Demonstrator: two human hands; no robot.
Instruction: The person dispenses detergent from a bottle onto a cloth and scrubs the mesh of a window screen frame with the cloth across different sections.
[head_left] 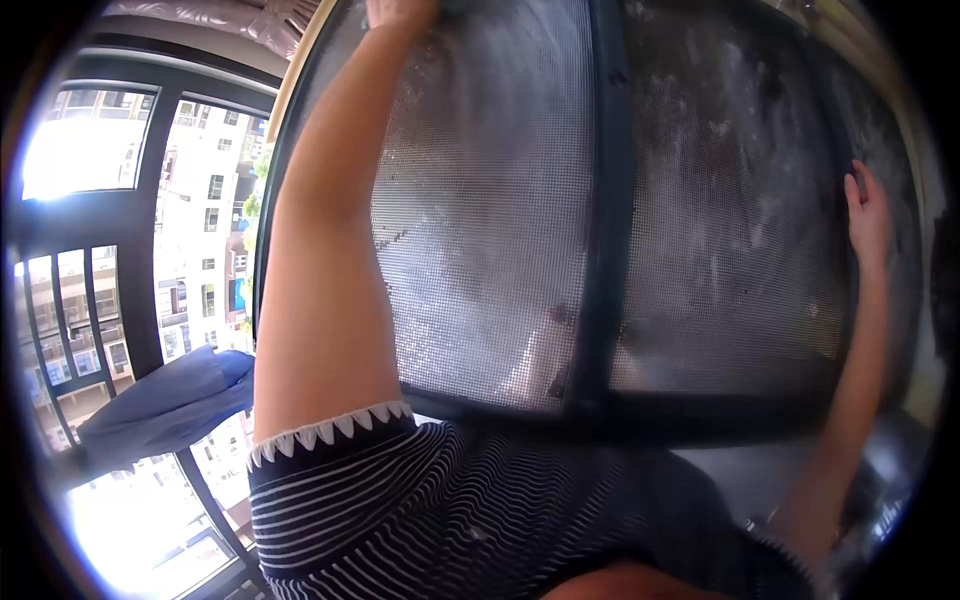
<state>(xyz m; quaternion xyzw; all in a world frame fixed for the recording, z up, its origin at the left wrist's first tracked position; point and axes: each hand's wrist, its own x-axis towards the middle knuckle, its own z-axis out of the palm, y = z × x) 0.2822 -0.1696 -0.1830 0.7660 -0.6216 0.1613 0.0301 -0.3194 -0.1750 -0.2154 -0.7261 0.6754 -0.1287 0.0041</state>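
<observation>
A large window screen (490,200) with fine mesh and dark frame bars fills the middle of the view. My left arm stretches up along its left side. My left hand (400,12) is at the top edge of the picture, over the upper part of the mesh; its fingers are mostly cut off. A small dark greenish patch shows beside it, too little to name. On the far right, my right hand (868,215) rests against a dark upright bar (835,130) of the frame, fingers slightly bent and apart, with nothing visible in them.
A thick dark centre bar (610,200) divides the mesh. Whitish smears show behind it. To the left is a bright window (140,220) with dark frames and buildings outside. A blue-grey cloth (175,405) hangs there. Pinkish wrapped material (210,22) lies at the upper left.
</observation>
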